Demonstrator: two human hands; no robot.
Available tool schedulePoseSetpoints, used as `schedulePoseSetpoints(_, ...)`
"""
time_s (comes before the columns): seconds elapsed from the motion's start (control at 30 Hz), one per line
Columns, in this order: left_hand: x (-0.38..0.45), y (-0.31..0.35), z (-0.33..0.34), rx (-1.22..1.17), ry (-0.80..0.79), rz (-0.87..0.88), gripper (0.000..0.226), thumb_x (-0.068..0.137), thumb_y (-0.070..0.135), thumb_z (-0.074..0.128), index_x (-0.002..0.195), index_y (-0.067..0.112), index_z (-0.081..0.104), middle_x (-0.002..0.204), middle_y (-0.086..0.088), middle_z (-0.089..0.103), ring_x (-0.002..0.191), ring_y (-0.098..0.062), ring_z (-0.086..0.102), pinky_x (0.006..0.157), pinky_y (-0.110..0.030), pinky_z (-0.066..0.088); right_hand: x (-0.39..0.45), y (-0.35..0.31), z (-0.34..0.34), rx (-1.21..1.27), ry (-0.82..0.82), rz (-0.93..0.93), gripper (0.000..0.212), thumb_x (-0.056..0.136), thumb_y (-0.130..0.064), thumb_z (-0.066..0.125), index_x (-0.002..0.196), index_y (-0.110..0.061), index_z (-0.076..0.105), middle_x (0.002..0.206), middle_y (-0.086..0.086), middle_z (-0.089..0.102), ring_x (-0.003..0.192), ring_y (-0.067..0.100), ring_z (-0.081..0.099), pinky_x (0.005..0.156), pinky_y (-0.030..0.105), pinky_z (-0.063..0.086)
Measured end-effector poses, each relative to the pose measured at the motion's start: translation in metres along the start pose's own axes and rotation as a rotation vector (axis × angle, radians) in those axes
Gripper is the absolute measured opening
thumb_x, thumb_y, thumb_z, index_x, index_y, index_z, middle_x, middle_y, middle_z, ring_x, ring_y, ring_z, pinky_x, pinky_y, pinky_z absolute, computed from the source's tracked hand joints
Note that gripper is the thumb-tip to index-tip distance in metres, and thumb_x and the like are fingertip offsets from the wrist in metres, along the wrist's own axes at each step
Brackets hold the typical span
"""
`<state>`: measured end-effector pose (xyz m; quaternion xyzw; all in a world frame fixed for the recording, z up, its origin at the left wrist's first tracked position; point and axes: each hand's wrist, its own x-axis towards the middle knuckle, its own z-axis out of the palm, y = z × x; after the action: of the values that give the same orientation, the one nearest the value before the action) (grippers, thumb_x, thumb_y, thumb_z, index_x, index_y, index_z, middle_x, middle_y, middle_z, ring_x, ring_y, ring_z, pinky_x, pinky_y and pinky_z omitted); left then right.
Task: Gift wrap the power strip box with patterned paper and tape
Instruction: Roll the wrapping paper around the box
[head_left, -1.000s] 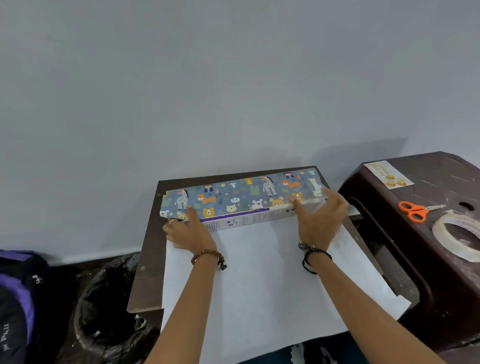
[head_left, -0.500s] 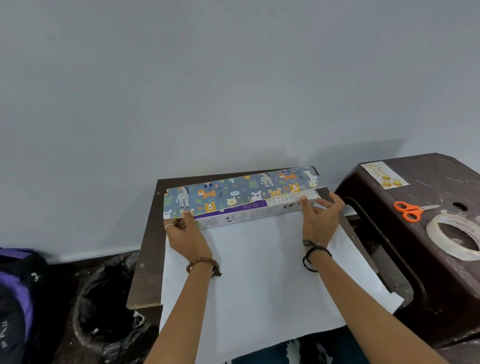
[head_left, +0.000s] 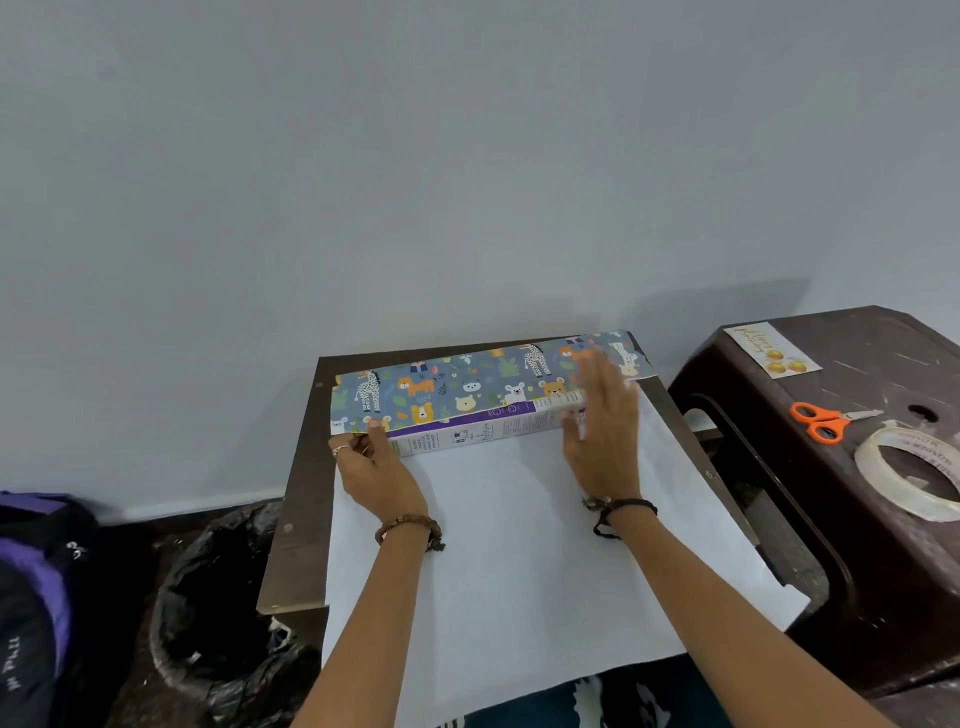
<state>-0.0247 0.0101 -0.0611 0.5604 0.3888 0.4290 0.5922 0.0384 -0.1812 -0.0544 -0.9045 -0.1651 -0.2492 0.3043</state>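
The long power strip box (head_left: 467, 432) lies across the far end of a small brown table (head_left: 298, 499), its white and purple side facing me. Patterned paper (head_left: 457, 387) with animals is folded over its top, and the paper's white underside (head_left: 519, 545) spreads toward me. My left hand (head_left: 376, 467) pinches the paper's edge at the box's left end. My right hand (head_left: 602, 431) is blurred, fingers straight, flat over the box's right end. A clear tape roll (head_left: 904, 470) lies on a dark stool at the right.
Orange scissors (head_left: 818, 421) and a sticker sheet (head_left: 771, 351) lie on the dark plastic stool (head_left: 779, 519) right of the table. A black bin bag (head_left: 218, 597) sits on the floor at the left, next to a purple backpack (head_left: 31, 587). A grey wall is close behind.
My right hand has lifted from gripping the box's right end and now lies flat, sliding over the paper there. The left hand has stayed at the left end.
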Motion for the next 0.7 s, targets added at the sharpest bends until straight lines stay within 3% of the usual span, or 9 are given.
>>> schedulePoseSetpoints(0.07,0.0,0.0,-0.001,-0.011,-0.014,-0.007,0.019,0.094,0.026,0.051,0.101,0.009,0.046,0.108,-0.012,0.061,0.09,-0.015,0.06,0.056,-0.006,0.046,-0.004,-0.006,0.005,-0.124,-0.164,-0.205,0.055,0.091,-0.009,0.051,0.143,-0.012,0.033,0.148,0.008,0.035,0.14,0.022,0.025,0.115,0.045,0.005)
schedulePoseSetpoints(0.1,-0.001,0.001,-0.002,-0.026,-0.022,-0.014,0.017,0.094,0.025,0.05,0.099,0.01,0.045,0.106,-0.011,0.06,0.09,-0.015,0.06,0.056,-0.006,0.047,-0.005,-0.007,0.006,-0.167,-0.176,-0.269,0.048,0.092,-0.01,0.052,0.139,-0.011,0.041,0.144,0.008,0.042,0.136,0.023,0.034,0.114,0.046,0.008)
schedulePoseSetpoints(0.23,-0.005,0.006,-0.004,-0.089,-0.073,-0.006,0.013,0.093,0.021,0.052,0.097,0.011,0.045,0.104,-0.006,0.052,0.096,-0.018,0.058,0.059,-0.006,0.049,-0.005,-0.008,0.006,-0.208,0.021,-0.35,0.037,0.077,-0.001,0.071,0.113,-0.006,0.066,0.113,0.011,0.066,0.106,0.026,0.063,0.099,0.058,0.036)
schedulePoseSetpoints(0.3,-0.01,0.008,-0.005,-0.011,-0.063,0.065,0.012,0.089,0.018,0.06,0.092,0.011,0.05,0.108,-0.01,0.045,0.105,-0.018,0.049,0.071,-0.021,0.051,-0.004,-0.009,0.005,-0.197,0.066,-0.365,0.037,0.073,0.001,0.075,0.108,-0.006,0.068,0.103,0.01,0.069,0.098,0.026,0.066,0.096,0.057,0.041)
schedulePoseSetpoints(0.4,-0.017,0.011,-0.006,0.267,-0.028,0.25,0.02,0.084,0.022,0.067,0.078,0.006,0.057,0.096,-0.01,0.051,0.097,-0.025,0.048,0.085,-0.041,0.037,-0.003,-0.009,0.003,-0.19,0.092,-0.391,0.035,0.069,0.0,0.078,0.102,-0.008,0.071,0.096,0.007,0.07,0.091,0.024,0.067,0.093,0.055,0.044)
schedulePoseSetpoints(0.5,-0.027,0.015,-0.006,0.265,-0.374,0.589,0.017,0.083,0.017,0.063,0.07,0.007,0.058,0.07,0.001,0.052,0.068,-0.02,0.05,0.071,-0.038,0.038,0.0,-0.007,0.002,-0.176,0.108,-0.406,0.035,0.065,-0.001,0.081,0.098,-0.009,0.073,0.092,0.005,0.071,0.087,0.023,0.068,0.091,0.054,0.046)
schedulePoseSetpoints(0.57,-0.032,0.014,-0.009,0.296,-0.609,0.763,0.011,0.083,0.013,0.062,0.074,0.007,0.062,0.068,0.0,0.056,0.066,-0.013,0.047,0.067,-0.031,0.041,0.0,-0.005,0.001,-0.144,0.093,-0.398,0.033,0.066,-0.002,0.08,0.097,-0.009,0.073,0.092,0.005,0.071,0.086,0.023,0.069,0.092,0.055,0.045)
schedulePoseSetpoints(0.63,-0.033,0.01,-0.01,0.357,-0.815,0.778,0.007,0.084,0.016,0.063,0.087,0.011,0.067,0.083,-0.001,0.063,0.08,-0.008,0.051,0.077,-0.023,0.042,0.002,-0.002,0.0,-0.089,0.052,-0.384,0.031,0.069,-0.001,0.077,0.099,-0.008,0.073,0.093,0.008,0.072,0.087,0.024,0.068,0.092,0.054,0.046)
schedulePoseSetpoints(0.7,-0.033,0.002,-0.009,0.484,-1.051,0.709,0.026,0.087,0.023,0.063,0.112,0.017,0.063,0.113,0.0,0.059,0.109,-0.009,0.048,0.095,-0.02,0.034,0.006,-0.001,-0.003,-0.025,-0.006,-0.38,0.03,0.07,0.0,0.076,0.099,-0.006,0.073,0.093,0.009,0.072,0.085,0.026,0.068,0.089,0.051,0.048)
